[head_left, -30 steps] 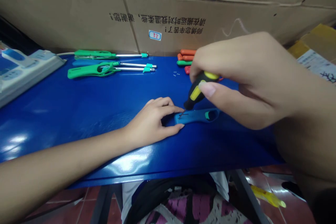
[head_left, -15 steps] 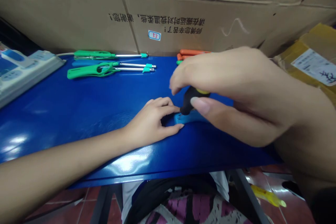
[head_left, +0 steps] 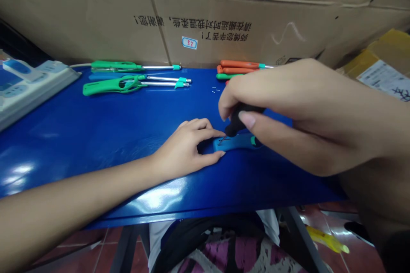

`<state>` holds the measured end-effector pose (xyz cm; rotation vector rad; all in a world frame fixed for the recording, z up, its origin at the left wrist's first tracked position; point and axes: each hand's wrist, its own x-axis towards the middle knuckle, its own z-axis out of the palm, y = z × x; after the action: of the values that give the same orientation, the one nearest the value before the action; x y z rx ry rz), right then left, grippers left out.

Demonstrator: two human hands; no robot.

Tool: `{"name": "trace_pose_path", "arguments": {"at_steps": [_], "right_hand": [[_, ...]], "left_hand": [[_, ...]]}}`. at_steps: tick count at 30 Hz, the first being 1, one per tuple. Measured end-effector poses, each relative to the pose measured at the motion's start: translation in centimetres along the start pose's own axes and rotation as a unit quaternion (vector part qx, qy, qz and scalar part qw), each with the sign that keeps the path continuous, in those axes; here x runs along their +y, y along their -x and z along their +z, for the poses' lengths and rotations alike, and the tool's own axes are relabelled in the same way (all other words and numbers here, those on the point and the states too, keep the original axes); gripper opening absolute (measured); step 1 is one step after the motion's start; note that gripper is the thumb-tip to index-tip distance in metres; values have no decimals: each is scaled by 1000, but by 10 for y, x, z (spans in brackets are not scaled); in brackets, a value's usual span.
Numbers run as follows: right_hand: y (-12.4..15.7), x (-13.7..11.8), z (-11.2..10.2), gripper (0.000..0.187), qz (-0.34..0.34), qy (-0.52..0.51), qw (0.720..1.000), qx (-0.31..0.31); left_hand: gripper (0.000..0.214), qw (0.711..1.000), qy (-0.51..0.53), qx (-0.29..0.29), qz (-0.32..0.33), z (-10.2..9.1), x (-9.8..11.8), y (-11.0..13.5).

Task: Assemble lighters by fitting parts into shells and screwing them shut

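A blue plastic lighter handle [head_left: 237, 142] lies flat on the blue table [head_left: 96, 136]. My left hand [head_left: 185, 149] pinches its left end between thumb and fingers, pressing it down. My right hand [head_left: 301, 111] is closed round a small black screwdriver [head_left: 235, 124], whose thin tip touches the handle's left part. Most of the screwdriver's grip is hidden under my fingers.
Green long-nosed lighters [head_left: 134, 83] lie at the back left, orange and green ones [head_left: 240, 67] behind my right hand. A white power strip [head_left: 28, 85] sits at the left edge. Cardboard boxes [head_left: 198, 13] wall the back. A few tiny metal bits [head_left: 215, 90] lie loose.
My right hand has rolled over the screwdriver, its fingers shifting left then back, and the yellow part of the grip is now covered. My left hand and the blue handle have stayed put.
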<state>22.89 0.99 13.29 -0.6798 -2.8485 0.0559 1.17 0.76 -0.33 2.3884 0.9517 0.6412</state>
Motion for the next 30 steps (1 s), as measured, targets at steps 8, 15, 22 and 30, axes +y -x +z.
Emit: {"name": "trace_pose_path", "arguments": {"at_steps": [8,15,22,30], "right_hand": [[-2,-6,4,29,26,102,993,45],[-4,-8,7,11,-7,21,1000,1],[-3,4,8,36,100,117,987,52],[-3,3,9,12,18,2,999,36]], "left_hand": [[33,999,28,-3,-18,-2,5,-1],[34,1000,19,-8,-11,-2,2,-1],[33,1000,3,1,-3,0,0,0],[32,1000,-1,-3,0,-1,2,-1]]}}
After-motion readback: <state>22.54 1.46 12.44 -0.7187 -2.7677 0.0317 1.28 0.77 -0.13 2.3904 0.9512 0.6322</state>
